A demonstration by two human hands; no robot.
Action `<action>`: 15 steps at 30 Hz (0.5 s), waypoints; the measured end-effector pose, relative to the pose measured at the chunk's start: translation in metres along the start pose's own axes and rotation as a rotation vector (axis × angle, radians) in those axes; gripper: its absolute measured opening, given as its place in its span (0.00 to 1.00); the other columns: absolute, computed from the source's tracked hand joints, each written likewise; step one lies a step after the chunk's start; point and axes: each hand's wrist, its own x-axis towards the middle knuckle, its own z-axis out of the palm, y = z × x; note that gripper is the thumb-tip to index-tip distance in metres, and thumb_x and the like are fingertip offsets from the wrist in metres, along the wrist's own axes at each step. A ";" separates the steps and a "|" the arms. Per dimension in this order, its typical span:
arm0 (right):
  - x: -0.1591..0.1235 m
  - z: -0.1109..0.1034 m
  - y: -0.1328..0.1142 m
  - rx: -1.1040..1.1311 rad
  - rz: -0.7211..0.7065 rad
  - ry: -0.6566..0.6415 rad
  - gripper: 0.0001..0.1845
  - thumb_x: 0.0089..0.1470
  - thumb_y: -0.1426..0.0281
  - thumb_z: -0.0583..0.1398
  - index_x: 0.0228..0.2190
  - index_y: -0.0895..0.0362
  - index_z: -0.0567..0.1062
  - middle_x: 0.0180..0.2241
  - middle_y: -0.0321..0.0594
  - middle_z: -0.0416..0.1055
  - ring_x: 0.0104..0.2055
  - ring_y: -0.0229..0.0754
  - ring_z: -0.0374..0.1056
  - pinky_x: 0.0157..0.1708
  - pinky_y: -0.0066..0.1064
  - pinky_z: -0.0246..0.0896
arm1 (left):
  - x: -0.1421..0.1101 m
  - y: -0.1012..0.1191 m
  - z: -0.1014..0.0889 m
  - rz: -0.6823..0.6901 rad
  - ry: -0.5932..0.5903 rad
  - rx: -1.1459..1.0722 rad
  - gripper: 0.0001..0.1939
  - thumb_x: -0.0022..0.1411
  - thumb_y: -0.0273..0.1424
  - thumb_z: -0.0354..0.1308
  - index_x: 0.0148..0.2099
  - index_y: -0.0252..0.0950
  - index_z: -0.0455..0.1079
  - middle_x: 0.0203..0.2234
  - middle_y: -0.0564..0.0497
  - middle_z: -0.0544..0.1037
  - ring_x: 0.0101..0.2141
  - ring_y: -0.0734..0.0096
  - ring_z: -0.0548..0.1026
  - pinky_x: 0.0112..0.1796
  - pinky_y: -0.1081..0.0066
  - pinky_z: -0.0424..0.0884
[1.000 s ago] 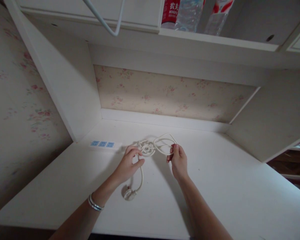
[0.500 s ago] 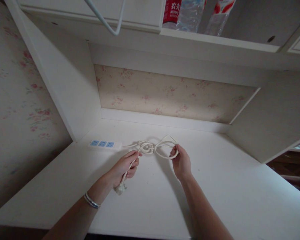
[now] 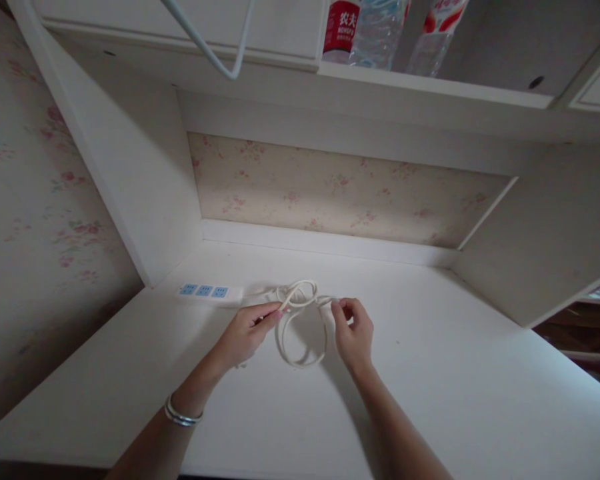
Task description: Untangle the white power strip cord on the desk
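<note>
A white power strip [image 3: 210,292] with blue sockets lies on the white desk [image 3: 455,373], near the left side panel. Its cream cord [image 3: 300,327] is tangled into loops between my hands. My left hand [image 3: 245,331], with a silver bracelet on the wrist, is closed and pinches the cord at the knot's left side. My right hand [image 3: 353,332] is closed on the cord just right of the knot. One loop hangs down onto the desk between both hands. The plug is hidden under my left hand.
A shelf above holds plastic bottles [image 3: 380,30], one with a red label. A white hanger [image 3: 215,47] dangles from the top edge. Flowered wallpaper [image 3: 330,190] backs the desk alcove, and white side panels [image 3: 145,180] close it in left and right.
My hands have drawn closer together. The loop that stood out to the right now hangs down between them, and the plug has gone from sight beneath my left hand.
</note>
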 end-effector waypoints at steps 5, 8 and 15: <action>-0.008 -0.001 -0.012 0.031 -0.169 -0.093 0.19 0.55 0.63 0.56 0.48 0.54 0.67 0.48 0.48 0.65 0.49 0.48 0.61 0.46 0.42 0.58 | -0.001 0.008 0.001 0.182 -0.035 0.178 0.12 0.59 0.36 0.55 0.40 0.38 0.77 0.26 0.50 0.74 0.28 0.69 0.68 0.31 0.73 0.62; -0.007 0.005 -0.008 0.056 -0.084 -0.339 0.19 0.58 0.61 0.52 0.49 0.53 0.69 0.47 0.45 0.69 0.47 0.46 0.64 0.46 0.39 0.60 | -0.001 0.007 0.002 0.183 -0.040 0.177 0.10 0.58 0.35 0.57 0.37 0.39 0.78 0.23 0.50 0.72 0.25 0.70 0.65 0.30 0.72 0.61; -0.008 0.004 -0.011 0.232 -0.100 -0.444 0.17 0.58 0.62 0.53 0.47 0.51 0.73 0.36 0.40 0.70 0.38 0.40 0.65 0.39 0.32 0.60 | -0.003 0.001 0.008 0.238 -0.045 0.247 0.12 0.60 0.33 0.55 0.43 0.42 0.76 0.25 0.49 0.74 0.27 0.68 0.68 0.32 0.71 0.62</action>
